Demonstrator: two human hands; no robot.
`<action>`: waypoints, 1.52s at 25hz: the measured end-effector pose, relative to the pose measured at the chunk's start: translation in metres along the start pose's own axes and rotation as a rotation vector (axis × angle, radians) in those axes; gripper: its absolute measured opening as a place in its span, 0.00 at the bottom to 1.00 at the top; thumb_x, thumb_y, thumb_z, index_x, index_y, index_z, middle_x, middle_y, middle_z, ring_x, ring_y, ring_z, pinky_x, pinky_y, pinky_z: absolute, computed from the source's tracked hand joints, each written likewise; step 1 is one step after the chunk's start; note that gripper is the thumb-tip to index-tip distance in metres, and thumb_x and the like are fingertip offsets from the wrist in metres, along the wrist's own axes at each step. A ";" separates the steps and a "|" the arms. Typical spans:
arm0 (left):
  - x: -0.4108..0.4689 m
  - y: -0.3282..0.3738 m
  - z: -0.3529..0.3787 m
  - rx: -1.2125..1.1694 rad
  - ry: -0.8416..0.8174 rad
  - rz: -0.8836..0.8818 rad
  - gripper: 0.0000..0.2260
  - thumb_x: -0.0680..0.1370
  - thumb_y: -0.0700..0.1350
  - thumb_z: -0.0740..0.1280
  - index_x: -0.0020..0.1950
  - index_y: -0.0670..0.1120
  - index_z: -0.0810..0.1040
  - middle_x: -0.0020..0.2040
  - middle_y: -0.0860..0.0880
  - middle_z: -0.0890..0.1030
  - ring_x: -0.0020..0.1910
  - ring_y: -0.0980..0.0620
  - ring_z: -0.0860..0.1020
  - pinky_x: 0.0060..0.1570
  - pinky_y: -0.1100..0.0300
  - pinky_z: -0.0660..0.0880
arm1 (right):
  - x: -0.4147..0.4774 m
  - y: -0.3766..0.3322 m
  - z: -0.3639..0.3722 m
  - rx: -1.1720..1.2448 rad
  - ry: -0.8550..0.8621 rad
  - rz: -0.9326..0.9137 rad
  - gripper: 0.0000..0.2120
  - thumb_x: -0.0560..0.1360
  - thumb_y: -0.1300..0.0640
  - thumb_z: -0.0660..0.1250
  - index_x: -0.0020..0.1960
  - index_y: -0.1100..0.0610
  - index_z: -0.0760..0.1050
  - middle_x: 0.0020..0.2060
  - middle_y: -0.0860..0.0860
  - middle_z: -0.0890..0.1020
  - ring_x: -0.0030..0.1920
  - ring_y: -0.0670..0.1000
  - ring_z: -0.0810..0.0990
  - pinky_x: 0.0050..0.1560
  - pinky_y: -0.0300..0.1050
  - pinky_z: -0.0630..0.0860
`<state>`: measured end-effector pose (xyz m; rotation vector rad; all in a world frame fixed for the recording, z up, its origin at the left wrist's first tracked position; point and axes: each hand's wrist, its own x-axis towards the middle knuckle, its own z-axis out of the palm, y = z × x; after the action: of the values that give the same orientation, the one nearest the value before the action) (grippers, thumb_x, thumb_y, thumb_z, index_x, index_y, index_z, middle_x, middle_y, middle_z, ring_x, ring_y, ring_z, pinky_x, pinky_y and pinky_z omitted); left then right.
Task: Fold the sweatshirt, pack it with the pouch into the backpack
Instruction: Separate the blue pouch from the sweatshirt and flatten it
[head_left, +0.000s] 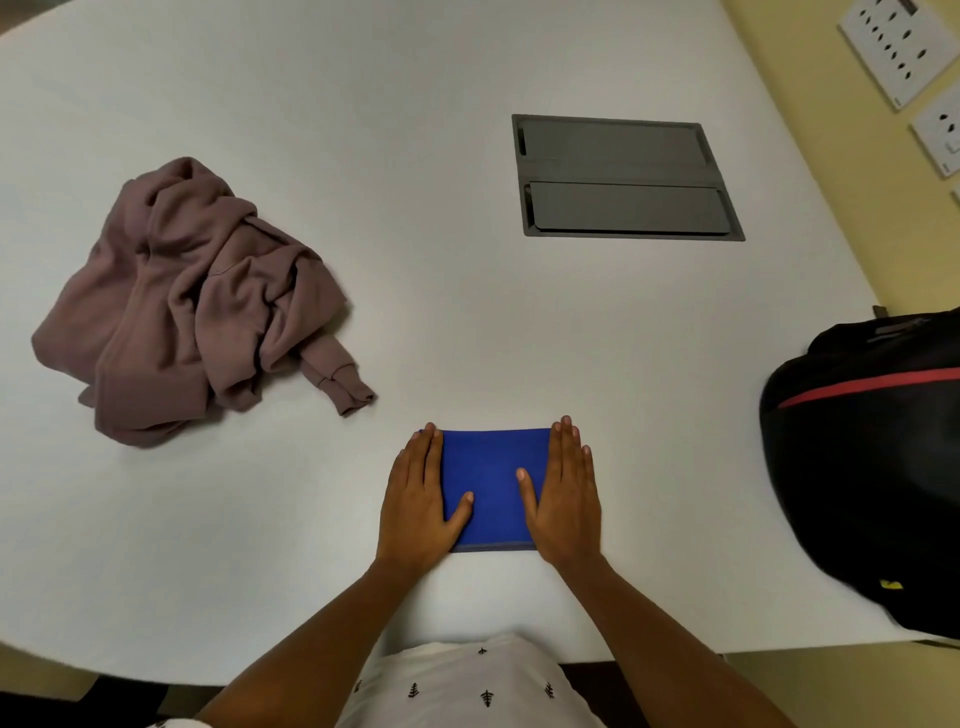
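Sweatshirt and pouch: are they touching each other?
Apart. In the head view, a strip of bare table shows between the cuff of the sweatshirt and the nearest corner of the pouch.

From my end this reads as an office meeting room. I am looking down on a large white laminate table with a rounded edge, the kind used for conferences. Set flush into its top is a dark grey rectangular cable hatch with two hinged flaps, both lying closed. Beyond the table's far right edge runs a pale yellow painted wall. On it I can see a white multi-socket power plate, with a second white socket plate just beside it.
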<state>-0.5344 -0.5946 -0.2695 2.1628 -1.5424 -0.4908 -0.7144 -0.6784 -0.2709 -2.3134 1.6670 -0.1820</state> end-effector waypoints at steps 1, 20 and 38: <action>0.004 -0.001 -0.006 -0.057 0.027 -0.021 0.29 0.78 0.58 0.54 0.75 0.44 0.61 0.74 0.47 0.65 0.72 0.49 0.62 0.71 0.58 0.57 | 0.000 0.000 0.000 0.001 -0.004 0.000 0.35 0.80 0.39 0.47 0.78 0.59 0.46 0.78 0.51 0.50 0.77 0.50 0.49 0.76 0.46 0.50; 0.002 0.018 0.005 0.033 0.005 0.061 0.26 0.82 0.50 0.51 0.77 0.41 0.54 0.78 0.47 0.54 0.77 0.51 0.52 0.75 0.57 0.47 | -0.008 -0.048 0.005 -0.064 -0.032 -0.183 0.31 0.82 0.43 0.39 0.77 0.62 0.53 0.76 0.56 0.55 0.77 0.54 0.54 0.74 0.51 0.52; -0.006 0.011 0.014 0.102 -0.007 -0.068 0.35 0.79 0.60 0.51 0.78 0.42 0.43 0.79 0.46 0.43 0.77 0.50 0.42 0.75 0.55 0.41 | -0.017 -0.018 0.007 -0.066 -0.096 -0.422 0.28 0.82 0.46 0.47 0.78 0.59 0.51 0.78 0.51 0.52 0.77 0.50 0.51 0.74 0.50 0.53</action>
<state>-0.5524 -0.5941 -0.2745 2.2992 -1.5323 -0.4503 -0.7020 -0.6565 -0.2711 -2.6515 1.1398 -0.1000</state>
